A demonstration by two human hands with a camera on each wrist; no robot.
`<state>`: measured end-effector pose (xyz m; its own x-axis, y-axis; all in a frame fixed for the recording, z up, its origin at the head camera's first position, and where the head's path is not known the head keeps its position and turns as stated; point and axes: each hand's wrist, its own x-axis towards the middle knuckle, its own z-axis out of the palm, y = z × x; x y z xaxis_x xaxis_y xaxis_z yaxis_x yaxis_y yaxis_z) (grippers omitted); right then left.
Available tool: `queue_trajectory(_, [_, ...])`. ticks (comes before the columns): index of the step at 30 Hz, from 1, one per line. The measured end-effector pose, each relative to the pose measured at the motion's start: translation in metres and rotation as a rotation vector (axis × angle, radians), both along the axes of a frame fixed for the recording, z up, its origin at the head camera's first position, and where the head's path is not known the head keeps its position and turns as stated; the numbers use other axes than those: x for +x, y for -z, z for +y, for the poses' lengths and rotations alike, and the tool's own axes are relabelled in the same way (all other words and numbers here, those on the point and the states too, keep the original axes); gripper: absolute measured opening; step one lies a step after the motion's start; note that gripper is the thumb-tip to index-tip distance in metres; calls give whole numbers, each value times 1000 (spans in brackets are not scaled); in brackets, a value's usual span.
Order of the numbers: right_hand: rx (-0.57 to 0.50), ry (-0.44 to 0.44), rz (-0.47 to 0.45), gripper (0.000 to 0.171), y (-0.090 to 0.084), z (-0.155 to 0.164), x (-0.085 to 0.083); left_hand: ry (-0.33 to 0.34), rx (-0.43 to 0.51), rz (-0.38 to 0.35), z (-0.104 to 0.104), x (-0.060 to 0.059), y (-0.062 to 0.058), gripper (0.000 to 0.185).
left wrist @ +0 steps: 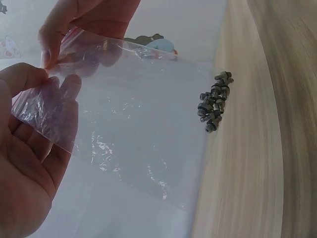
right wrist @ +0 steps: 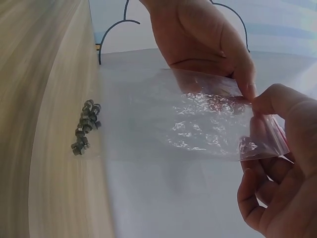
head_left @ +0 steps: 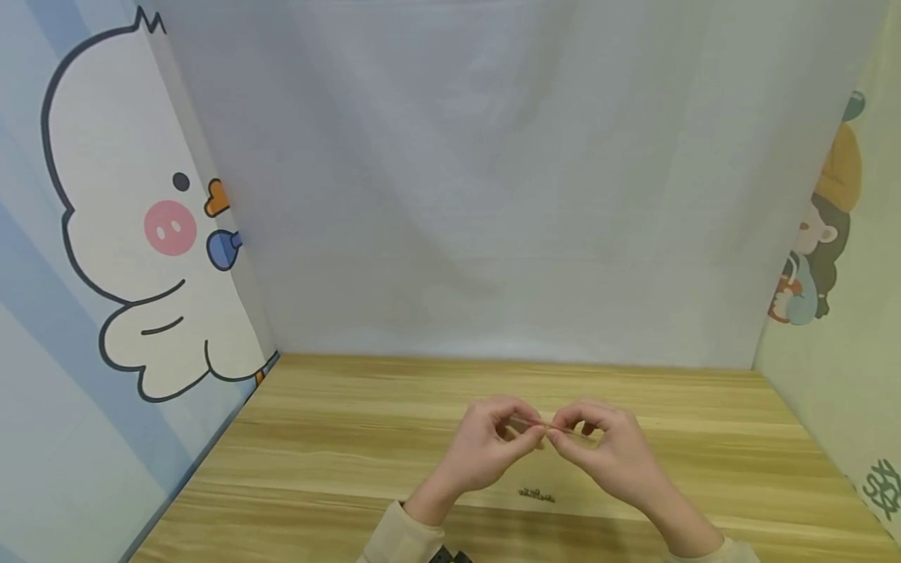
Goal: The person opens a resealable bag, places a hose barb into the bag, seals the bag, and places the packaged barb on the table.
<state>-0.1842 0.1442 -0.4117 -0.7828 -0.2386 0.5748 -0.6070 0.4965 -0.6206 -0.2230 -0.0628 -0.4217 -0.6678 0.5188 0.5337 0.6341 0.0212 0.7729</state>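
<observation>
Both hands hold a small clear plastic zip bag (left wrist: 133, 114) with a red strip along its mouth, a little above the wooden table (head_left: 338, 446). My left hand (head_left: 524, 434) pinches one side of the mouth between thumb and fingers. My right hand (head_left: 563, 434) pinches the mouth at the other side, close to the left. In the right wrist view the bag (right wrist: 198, 119) hangs flat. A small pile of dark screws (head_left: 537, 494) lies on the table just below and nearer than the hands, also visible as screws (left wrist: 214, 101) and screws (right wrist: 85, 126).
A panel with a cartoon duck (head_left: 141, 234) walls the left side, a plain pale backdrop (head_left: 493, 195) stands behind, and a panel with a cartoon girl (head_left: 823, 234) closes the right. A small black object (head_left: 450, 557) shows at the bottom edge.
</observation>
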Motion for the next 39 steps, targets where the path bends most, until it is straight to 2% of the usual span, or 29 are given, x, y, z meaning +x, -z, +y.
queue_trajectory(5, [9,-7,48,21,-3,1,1,0,-2,-9,-2,0,-4,12])
queue_trajectory(8, [13,10,70,23,-6,4,1,-37,-1,-22,-5,1,-9,12])
queue_trajectory(12, [11,33,71,23,-9,9,3,-81,-6,-76,-10,1,-13,13])
queue_trajectory(15, [15,46,64,21,-11,13,4,-93,-2,-98,-13,2,-18,14])
queue_trajectory(19, [18,78,50,22,-11,21,4,-67,11,-134,-20,11,-34,18])
queue_trajectory(22, [14,92,26,22,-10,25,4,-34,14,-156,-22,15,-39,21])
queue_trajectory(26, [18,85,-2,17,-10,29,4,-16,9,-161,-22,5,-26,23])
queue_trajectory(30, [33,67,-35,14,-8,32,4,-59,12,-213,-23,-3,-12,18])
queue_trajectory(34, [44,33,-186,8,-5,38,6,-99,32,-316,-23,-2,-4,8])
queue_trajectory(36, [50,20,-277,5,-5,42,9,-96,31,-367,-23,0,0,6])
queue_trajectory(39, [60,2,-357,8,-3,46,10,-86,27,-408,-20,3,3,6])
